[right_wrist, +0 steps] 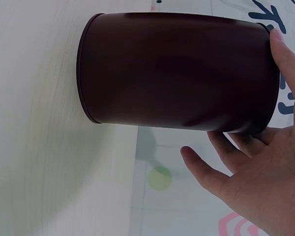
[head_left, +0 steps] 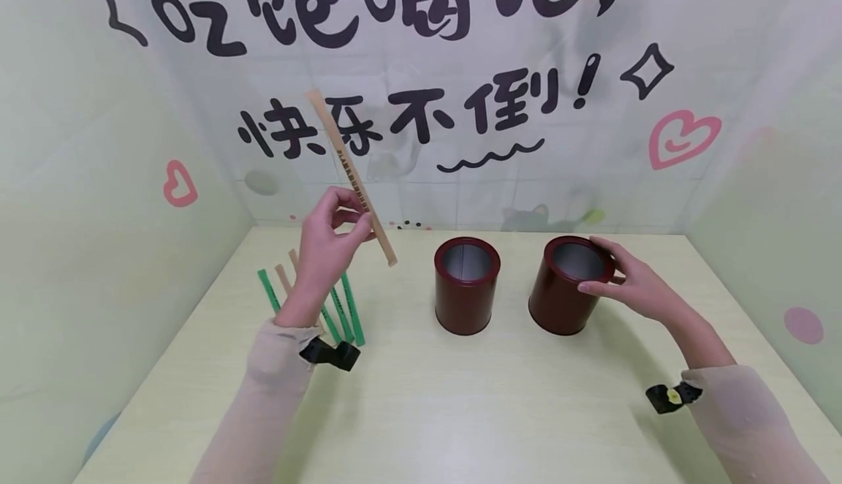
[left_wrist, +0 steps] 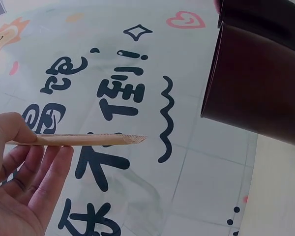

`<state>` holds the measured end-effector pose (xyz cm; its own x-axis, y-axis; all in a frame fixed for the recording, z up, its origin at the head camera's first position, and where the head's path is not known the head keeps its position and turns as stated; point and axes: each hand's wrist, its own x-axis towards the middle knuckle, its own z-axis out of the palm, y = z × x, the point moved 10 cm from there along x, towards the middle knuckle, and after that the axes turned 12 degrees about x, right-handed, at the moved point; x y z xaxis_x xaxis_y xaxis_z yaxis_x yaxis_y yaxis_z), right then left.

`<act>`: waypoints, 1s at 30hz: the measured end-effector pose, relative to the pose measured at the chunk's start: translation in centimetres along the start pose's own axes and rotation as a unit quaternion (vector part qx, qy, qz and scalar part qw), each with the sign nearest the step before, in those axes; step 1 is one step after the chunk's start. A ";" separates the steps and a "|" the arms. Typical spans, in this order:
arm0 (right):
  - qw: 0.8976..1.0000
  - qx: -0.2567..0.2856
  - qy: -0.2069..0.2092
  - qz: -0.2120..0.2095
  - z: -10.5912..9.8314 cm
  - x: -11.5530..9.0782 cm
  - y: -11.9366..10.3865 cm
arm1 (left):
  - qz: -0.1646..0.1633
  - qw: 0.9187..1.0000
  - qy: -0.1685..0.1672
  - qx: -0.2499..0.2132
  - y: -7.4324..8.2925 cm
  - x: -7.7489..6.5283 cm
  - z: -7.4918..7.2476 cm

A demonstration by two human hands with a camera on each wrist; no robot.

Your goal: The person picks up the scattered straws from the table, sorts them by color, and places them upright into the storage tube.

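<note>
My left hand (head_left: 332,232) pinches a long brown paper-wrapped straw (head_left: 351,177) between thumb and fingers. Printed lettering runs along the straw, which slants in the air. In the left wrist view its crimped lower end (left_wrist: 133,139) points toward the dark canisters. At the right, my right hand (head_left: 634,283) holds a dark red cylindrical canister (head_left: 562,301) by the rim, thumb in front and fingers behind. The right wrist view shows the canister's side (right_wrist: 172,73) with the fingers against it near its top. A matching open canister (head_left: 463,305) stands left of it.
Several green straws (head_left: 355,316) and brown straws (head_left: 283,277) lie on the table at the left, partly hidden by my left arm. A printed backdrop (head_left: 408,199) rises behind the table (head_left: 454,403), with side panels left and right.
</note>
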<state>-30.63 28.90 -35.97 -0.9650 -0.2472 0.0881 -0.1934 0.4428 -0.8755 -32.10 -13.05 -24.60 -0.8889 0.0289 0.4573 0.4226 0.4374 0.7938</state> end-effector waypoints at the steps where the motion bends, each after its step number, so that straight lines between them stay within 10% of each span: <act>1: 1.000 0.001 0.000 0.000 0.0 0.0 0.0 | 0.001 1.000 0.000 -0.001 0.2 0.0 0.1; 30: 1.000 0.012 -0.008 0.003 0.8 -0.4 -0.6 | 0.050 0.996 -0.067 -0.040 4.8 0.2 8.5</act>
<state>-30.00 28.06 -35.80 -0.9632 -0.2584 0.0744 -0.1822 0.4238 -0.8872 -31.79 -3.35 -24.11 -0.8551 0.1908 0.4820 0.5180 0.3527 0.7793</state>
